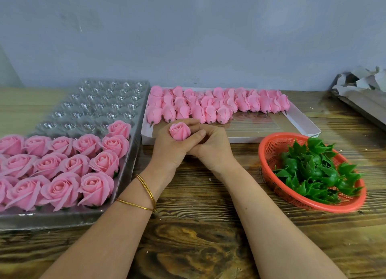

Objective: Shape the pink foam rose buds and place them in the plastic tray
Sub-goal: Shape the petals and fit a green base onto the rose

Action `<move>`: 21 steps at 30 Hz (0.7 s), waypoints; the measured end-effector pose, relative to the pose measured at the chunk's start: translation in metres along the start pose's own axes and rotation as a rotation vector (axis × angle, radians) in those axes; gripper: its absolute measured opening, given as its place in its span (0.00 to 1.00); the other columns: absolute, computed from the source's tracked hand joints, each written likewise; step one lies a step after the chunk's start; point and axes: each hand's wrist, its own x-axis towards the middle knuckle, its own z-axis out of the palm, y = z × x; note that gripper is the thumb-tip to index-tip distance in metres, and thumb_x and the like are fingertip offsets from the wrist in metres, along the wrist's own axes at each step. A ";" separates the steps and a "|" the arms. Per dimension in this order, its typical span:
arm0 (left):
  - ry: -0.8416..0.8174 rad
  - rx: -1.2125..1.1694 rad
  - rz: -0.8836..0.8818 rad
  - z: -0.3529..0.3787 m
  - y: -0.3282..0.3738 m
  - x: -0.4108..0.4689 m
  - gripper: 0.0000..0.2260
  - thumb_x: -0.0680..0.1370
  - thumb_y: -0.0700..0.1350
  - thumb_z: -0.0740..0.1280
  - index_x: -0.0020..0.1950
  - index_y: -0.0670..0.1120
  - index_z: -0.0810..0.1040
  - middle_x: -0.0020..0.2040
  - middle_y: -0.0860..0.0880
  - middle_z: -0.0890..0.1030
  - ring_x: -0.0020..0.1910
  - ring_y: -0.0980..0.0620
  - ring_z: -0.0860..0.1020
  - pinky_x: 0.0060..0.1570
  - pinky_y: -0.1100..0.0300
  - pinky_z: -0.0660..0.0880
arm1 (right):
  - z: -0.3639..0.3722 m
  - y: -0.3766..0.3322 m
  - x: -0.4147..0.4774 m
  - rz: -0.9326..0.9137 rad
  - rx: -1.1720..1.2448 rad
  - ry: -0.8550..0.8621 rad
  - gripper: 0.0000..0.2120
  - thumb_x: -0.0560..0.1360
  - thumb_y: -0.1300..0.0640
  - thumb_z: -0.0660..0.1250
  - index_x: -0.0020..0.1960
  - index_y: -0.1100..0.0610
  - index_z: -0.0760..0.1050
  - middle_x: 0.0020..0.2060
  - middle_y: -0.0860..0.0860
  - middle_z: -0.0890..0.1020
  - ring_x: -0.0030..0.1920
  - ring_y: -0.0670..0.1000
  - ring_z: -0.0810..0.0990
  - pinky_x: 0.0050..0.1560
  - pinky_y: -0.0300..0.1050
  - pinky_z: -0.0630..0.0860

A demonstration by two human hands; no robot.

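Note:
A pink foam rose bud (179, 130) sits upright in my left hand (174, 148), whose fingers curl round its base at the table's middle. My right hand (213, 147) is pressed against the left from the right, its fingers tucked under the bud; what they grip is hidden. The clear plastic tray (100, 103) lies at the left, its near rows filled with several opened pink roses (62, 170), its far cups bare. Behind my hands a white cardboard tray (300, 121) holds several closed pink buds (217, 105) lying on their sides.
A red plastic basket (269, 151) with several green plastic calyxes (313, 170) stands at the right. Torn grey cardboard (359, 90) is piled at the far right against the blue-grey wall. Bare wooden tabletop (198, 216) runs between my forearms.

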 end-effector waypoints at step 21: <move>0.154 -0.001 0.111 -0.002 -0.005 0.009 0.09 0.76 0.41 0.70 0.49 0.35 0.80 0.46 0.34 0.83 0.48 0.34 0.82 0.50 0.41 0.79 | 0.003 -0.010 0.001 0.078 0.088 0.090 0.19 0.59 0.66 0.69 0.49 0.56 0.72 0.41 0.51 0.80 0.37 0.38 0.80 0.40 0.33 0.76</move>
